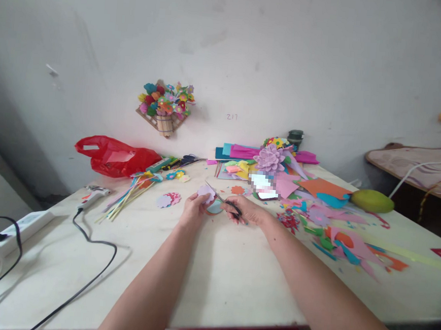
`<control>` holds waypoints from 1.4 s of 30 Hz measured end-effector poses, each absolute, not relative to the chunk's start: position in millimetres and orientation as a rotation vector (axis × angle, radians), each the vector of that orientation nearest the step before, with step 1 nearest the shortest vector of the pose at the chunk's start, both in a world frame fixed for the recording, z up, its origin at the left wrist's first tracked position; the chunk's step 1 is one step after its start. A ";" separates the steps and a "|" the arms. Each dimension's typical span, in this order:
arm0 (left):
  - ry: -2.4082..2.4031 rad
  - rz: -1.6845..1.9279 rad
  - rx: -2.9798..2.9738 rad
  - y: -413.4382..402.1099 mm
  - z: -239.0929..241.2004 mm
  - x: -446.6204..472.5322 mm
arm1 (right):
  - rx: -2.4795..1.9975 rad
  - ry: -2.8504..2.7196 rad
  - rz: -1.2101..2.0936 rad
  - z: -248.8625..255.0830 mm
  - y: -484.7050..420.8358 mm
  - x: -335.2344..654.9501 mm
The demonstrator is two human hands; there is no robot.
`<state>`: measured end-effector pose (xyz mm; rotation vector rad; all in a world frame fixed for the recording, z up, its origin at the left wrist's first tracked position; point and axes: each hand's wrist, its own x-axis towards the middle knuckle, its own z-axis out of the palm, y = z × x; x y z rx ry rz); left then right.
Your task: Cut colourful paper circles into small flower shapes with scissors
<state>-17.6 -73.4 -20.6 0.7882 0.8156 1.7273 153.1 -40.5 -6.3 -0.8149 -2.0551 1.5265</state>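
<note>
- We hold a lilac scalloped piece point(204, 191) up over the middle of the pale surface point(226, 282), our left hand point(194, 207) pinching its lower edge between thumb and fingers.
- In our right hand point(242, 210), the fingers are curled around the black handles of the scissors point(234, 207), whose blades point up and left along the lilac scalloped piece's right edge; whether they bite into it is too fine to tell.
- Between and just behind our hands lies a round pale-blue item point(214, 208) with an orange-brown rim, partly covered.
- To our left, a second lilac cutout point(163, 200) rests beside a pink-and-red one point(174, 198), near a bundle of thin sticks point(120, 204).
- Farther left, a white glue gun point(95, 196) trails a black cord point(109, 260) across the surface, near a white power strip point(20, 231).
- A red plastic bag point(117, 158) sits crumpled toward the wall point(230, 43), on which a bright flower arrangement point(166, 105) hangs left of the handwritten number 217 point(232, 117).
- To our right, a phone point(266, 193) with a blurred-out screen lies before a large lilac flower point(271, 159).
- Colorful scraps point(346, 241) spread across the right side, an orange sheet point(323, 188) behind them and a yellow-green fruit point(372, 201) close by.
</note>
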 end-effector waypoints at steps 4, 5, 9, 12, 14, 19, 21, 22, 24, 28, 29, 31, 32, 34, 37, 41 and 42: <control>0.814 1.719 0.777 -73.6 -20.6 -17.3 | -0.801 -2.048 1.535 -8.3 -38.7 154.1; 0.816 1.715 0.777 -73.7 -20.5 -17.3 | -0.800 -2.047 1.536 -8.2 -38.9 154.3; 0.806 1.722 0.774 -73.5 -21.8 -18.2 | -0.813 -2.066 1.523 -7.4 -39.9 154.7; 0.781 1.747 0.764 -71.9 -23.7 -19.7 | -0.819 -2.092 1.518 -8.5 -39.2 154.8; 0.787 1.758 0.762 -70.9 -24.6 -20.5 | -0.819 -2.109 1.529 -9.4 -38.3 155.1; 0.831 1.751 0.751 -70.5 -24.6 -21.3 | -0.848 -2.125 1.566 -7.8 -38.2 157.0; 0.828 1.745 0.754 -70.9 -24.7 -21.4 | -0.851 -2.124 1.562 -6.5 -39.0 157.7; 0.826 1.743 0.756 -71.0 -24.9 -21.4 | -0.843 -2.118 1.563 -6.1 -39.4 158.0; 0.828 1.735 0.757 -71.2 -25.4 -21.5 | -0.822 -2.096 1.577 -6.3 -40.0 158.5; 0.834 1.724 0.754 -71.3 -25.6 -21.4 | -0.791 -2.064 1.602 -8.6 -39.7 159.2; 0.834 1.721 0.754 -71.4 -25.3 -21.3 | -0.786 -2.064 1.607 -9.1 -39.4 159.3; 0.834 1.717 0.756 -71.9 -24.5 -21.1 | -0.782 -2.060 1.623 -9.8 -38.5 159.3; 0.835 1.714 0.757 -72.2 -24.0 -20.9 | -0.783 -2.056 1.628 -10.0 -38.1 159.2; 0.831 1.709 0.762 -73.2 -23.0 -20.4 | -0.786 -2.052 1.626 -10.1 -37.6 159.0; 0.809 1.697 0.783 -74.7 -22.4 -19.8 | -0.788 -2.055 1.612 -10.4 -37.6 159.0; 0.818 1.681 0.790 -75.2 -24.1 -20.8 | -0.776 -2.036 1.615 -13.4 -36.8 159.5; 0.830 1.673 0.791 -75.0 -24.9 -21.3 | -0.771 -2.028 1.616 -14.7 -36.1 159.7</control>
